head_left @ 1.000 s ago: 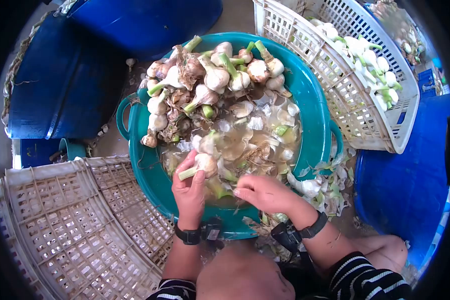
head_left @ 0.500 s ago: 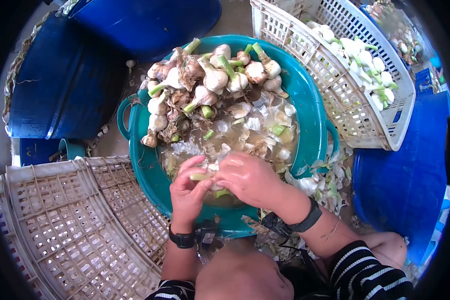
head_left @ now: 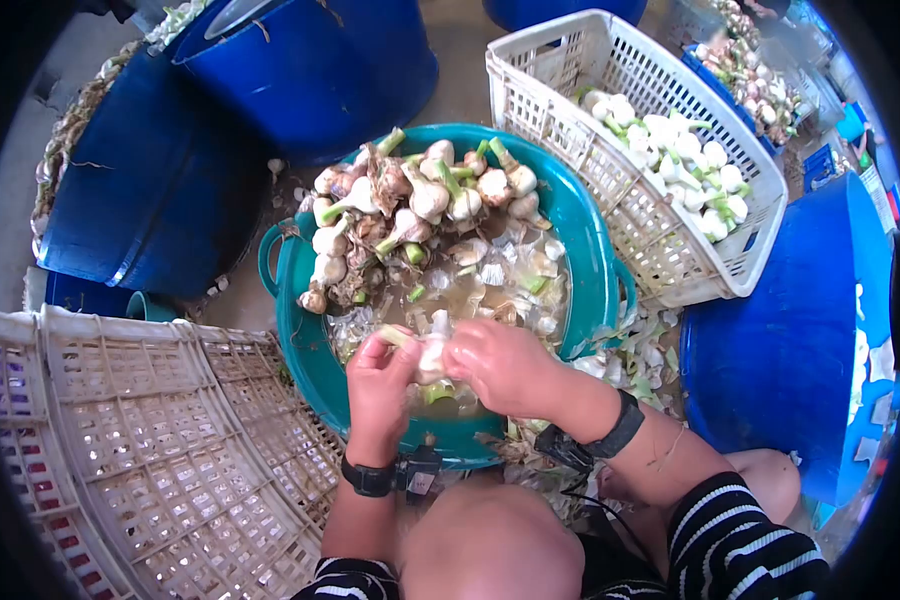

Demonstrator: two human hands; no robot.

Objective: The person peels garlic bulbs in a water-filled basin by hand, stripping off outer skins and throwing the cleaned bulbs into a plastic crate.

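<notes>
Over the teal tub [head_left: 592, 235], a white garlic bulb [head_left: 430, 360] is held between my two hands. My left hand [head_left: 380, 385] pinches its pale stem, which points up to the left. My right hand [head_left: 505, 368] has its fingers closed against the bulb's right side, where a loose flap of white skin stands up. The fingertips of my right hand are partly hidden. Behind my hands, unpeeled garlic bulbs [head_left: 428, 198] with cut green stems are heaped at the tub's far left. Murky water with floating garlic skins [head_left: 490, 285] fills the rest.
A white plastic crate [head_left: 610, 160] holding peeled garlic bulbs [head_left: 685, 160] stands at the far right. At the left is another slatted crate [head_left: 140, 420]. Blue barrels [head_left: 315, 75] stand around the tub, one close on the right [head_left: 770, 350]. Discarded skins [head_left: 645, 350] litter the floor.
The view has shifted, so the tub sits lower and more of the right crate shows. My hands have turned the bulb, which is now more exposed, with a skin flap raised.
</notes>
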